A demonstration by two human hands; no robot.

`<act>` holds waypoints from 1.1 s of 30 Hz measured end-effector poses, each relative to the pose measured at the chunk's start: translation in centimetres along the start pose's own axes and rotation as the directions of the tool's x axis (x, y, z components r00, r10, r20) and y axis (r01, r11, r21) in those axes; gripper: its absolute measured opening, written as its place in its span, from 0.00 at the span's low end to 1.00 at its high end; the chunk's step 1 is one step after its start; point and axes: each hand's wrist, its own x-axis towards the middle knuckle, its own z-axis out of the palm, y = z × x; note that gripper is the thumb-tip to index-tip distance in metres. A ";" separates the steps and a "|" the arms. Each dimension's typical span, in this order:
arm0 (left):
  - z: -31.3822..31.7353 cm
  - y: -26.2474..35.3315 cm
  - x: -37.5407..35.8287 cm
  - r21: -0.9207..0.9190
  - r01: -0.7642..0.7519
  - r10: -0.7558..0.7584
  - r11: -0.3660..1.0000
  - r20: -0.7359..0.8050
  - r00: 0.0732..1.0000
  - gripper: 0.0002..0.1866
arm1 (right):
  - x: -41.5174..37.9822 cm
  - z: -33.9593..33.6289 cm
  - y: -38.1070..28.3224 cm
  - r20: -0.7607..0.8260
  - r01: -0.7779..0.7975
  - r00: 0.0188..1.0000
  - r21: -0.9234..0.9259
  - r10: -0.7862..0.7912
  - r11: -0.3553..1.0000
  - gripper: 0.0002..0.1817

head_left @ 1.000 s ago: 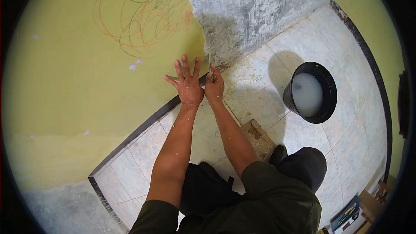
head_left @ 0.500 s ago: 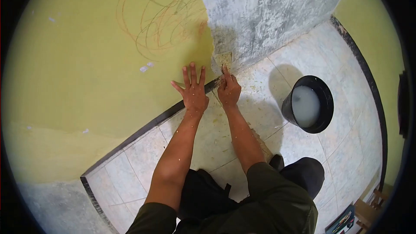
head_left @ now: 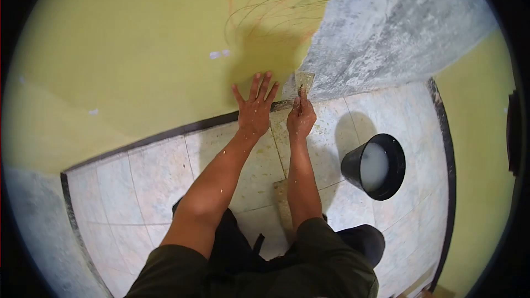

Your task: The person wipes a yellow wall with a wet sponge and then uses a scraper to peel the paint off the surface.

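Observation:
My left hand (head_left: 255,115) lies open with fingers spread against the lower part of the yellow-green wall (head_left: 149,77). Beside it, my right hand (head_left: 301,118) is closed around a scraper (head_left: 306,79), its index finger stretched along the tool. The scraper's flat, residue-speckled blade rests low on the wall, close to the ragged border between yellow-green paint and bare grey plaster (head_left: 381,33). Most of the scraper's handle is hidden by my fingers. Small pale flakes cling to both forearms.
To the right on the tiled floor (head_left: 243,187) stands a black bucket (head_left: 393,157) holding cloudy whitish water. A dark skirting strip (head_left: 160,134) runs along the wall's foot. Paint crumbs are scattered under my hands. Orange and dark scribbles (head_left: 276,11) mark the paint above.
The head view has turned, so the wall and bucket appear shifted. My right hand still has the scraper low at the paint border, and my left hand stays spread on the wall.

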 end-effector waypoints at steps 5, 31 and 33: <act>-0.2 0.2 0.2 -0.057 -0.017 0.018 0.998 0.020 1.000 0.47 | 1.3 0.1 1.0 0.150 -0.306 0.952 0.393 0.268 0.867 0.25; -2.1 0.9 0.5 -0.174 0.007 -0.017 0.985 -0.057 0.998 0.51 | 5.8 0.9 0.2 0.372 -0.563 0.827 0.540 0.422 0.626 0.10; -2.5 1.3 0.3 -0.183 0.018 -0.016 0.983 0.014 1.000 0.50 | 5.9 0.6 0.5 0.374 -0.531 0.845 0.498 0.382 0.686 0.11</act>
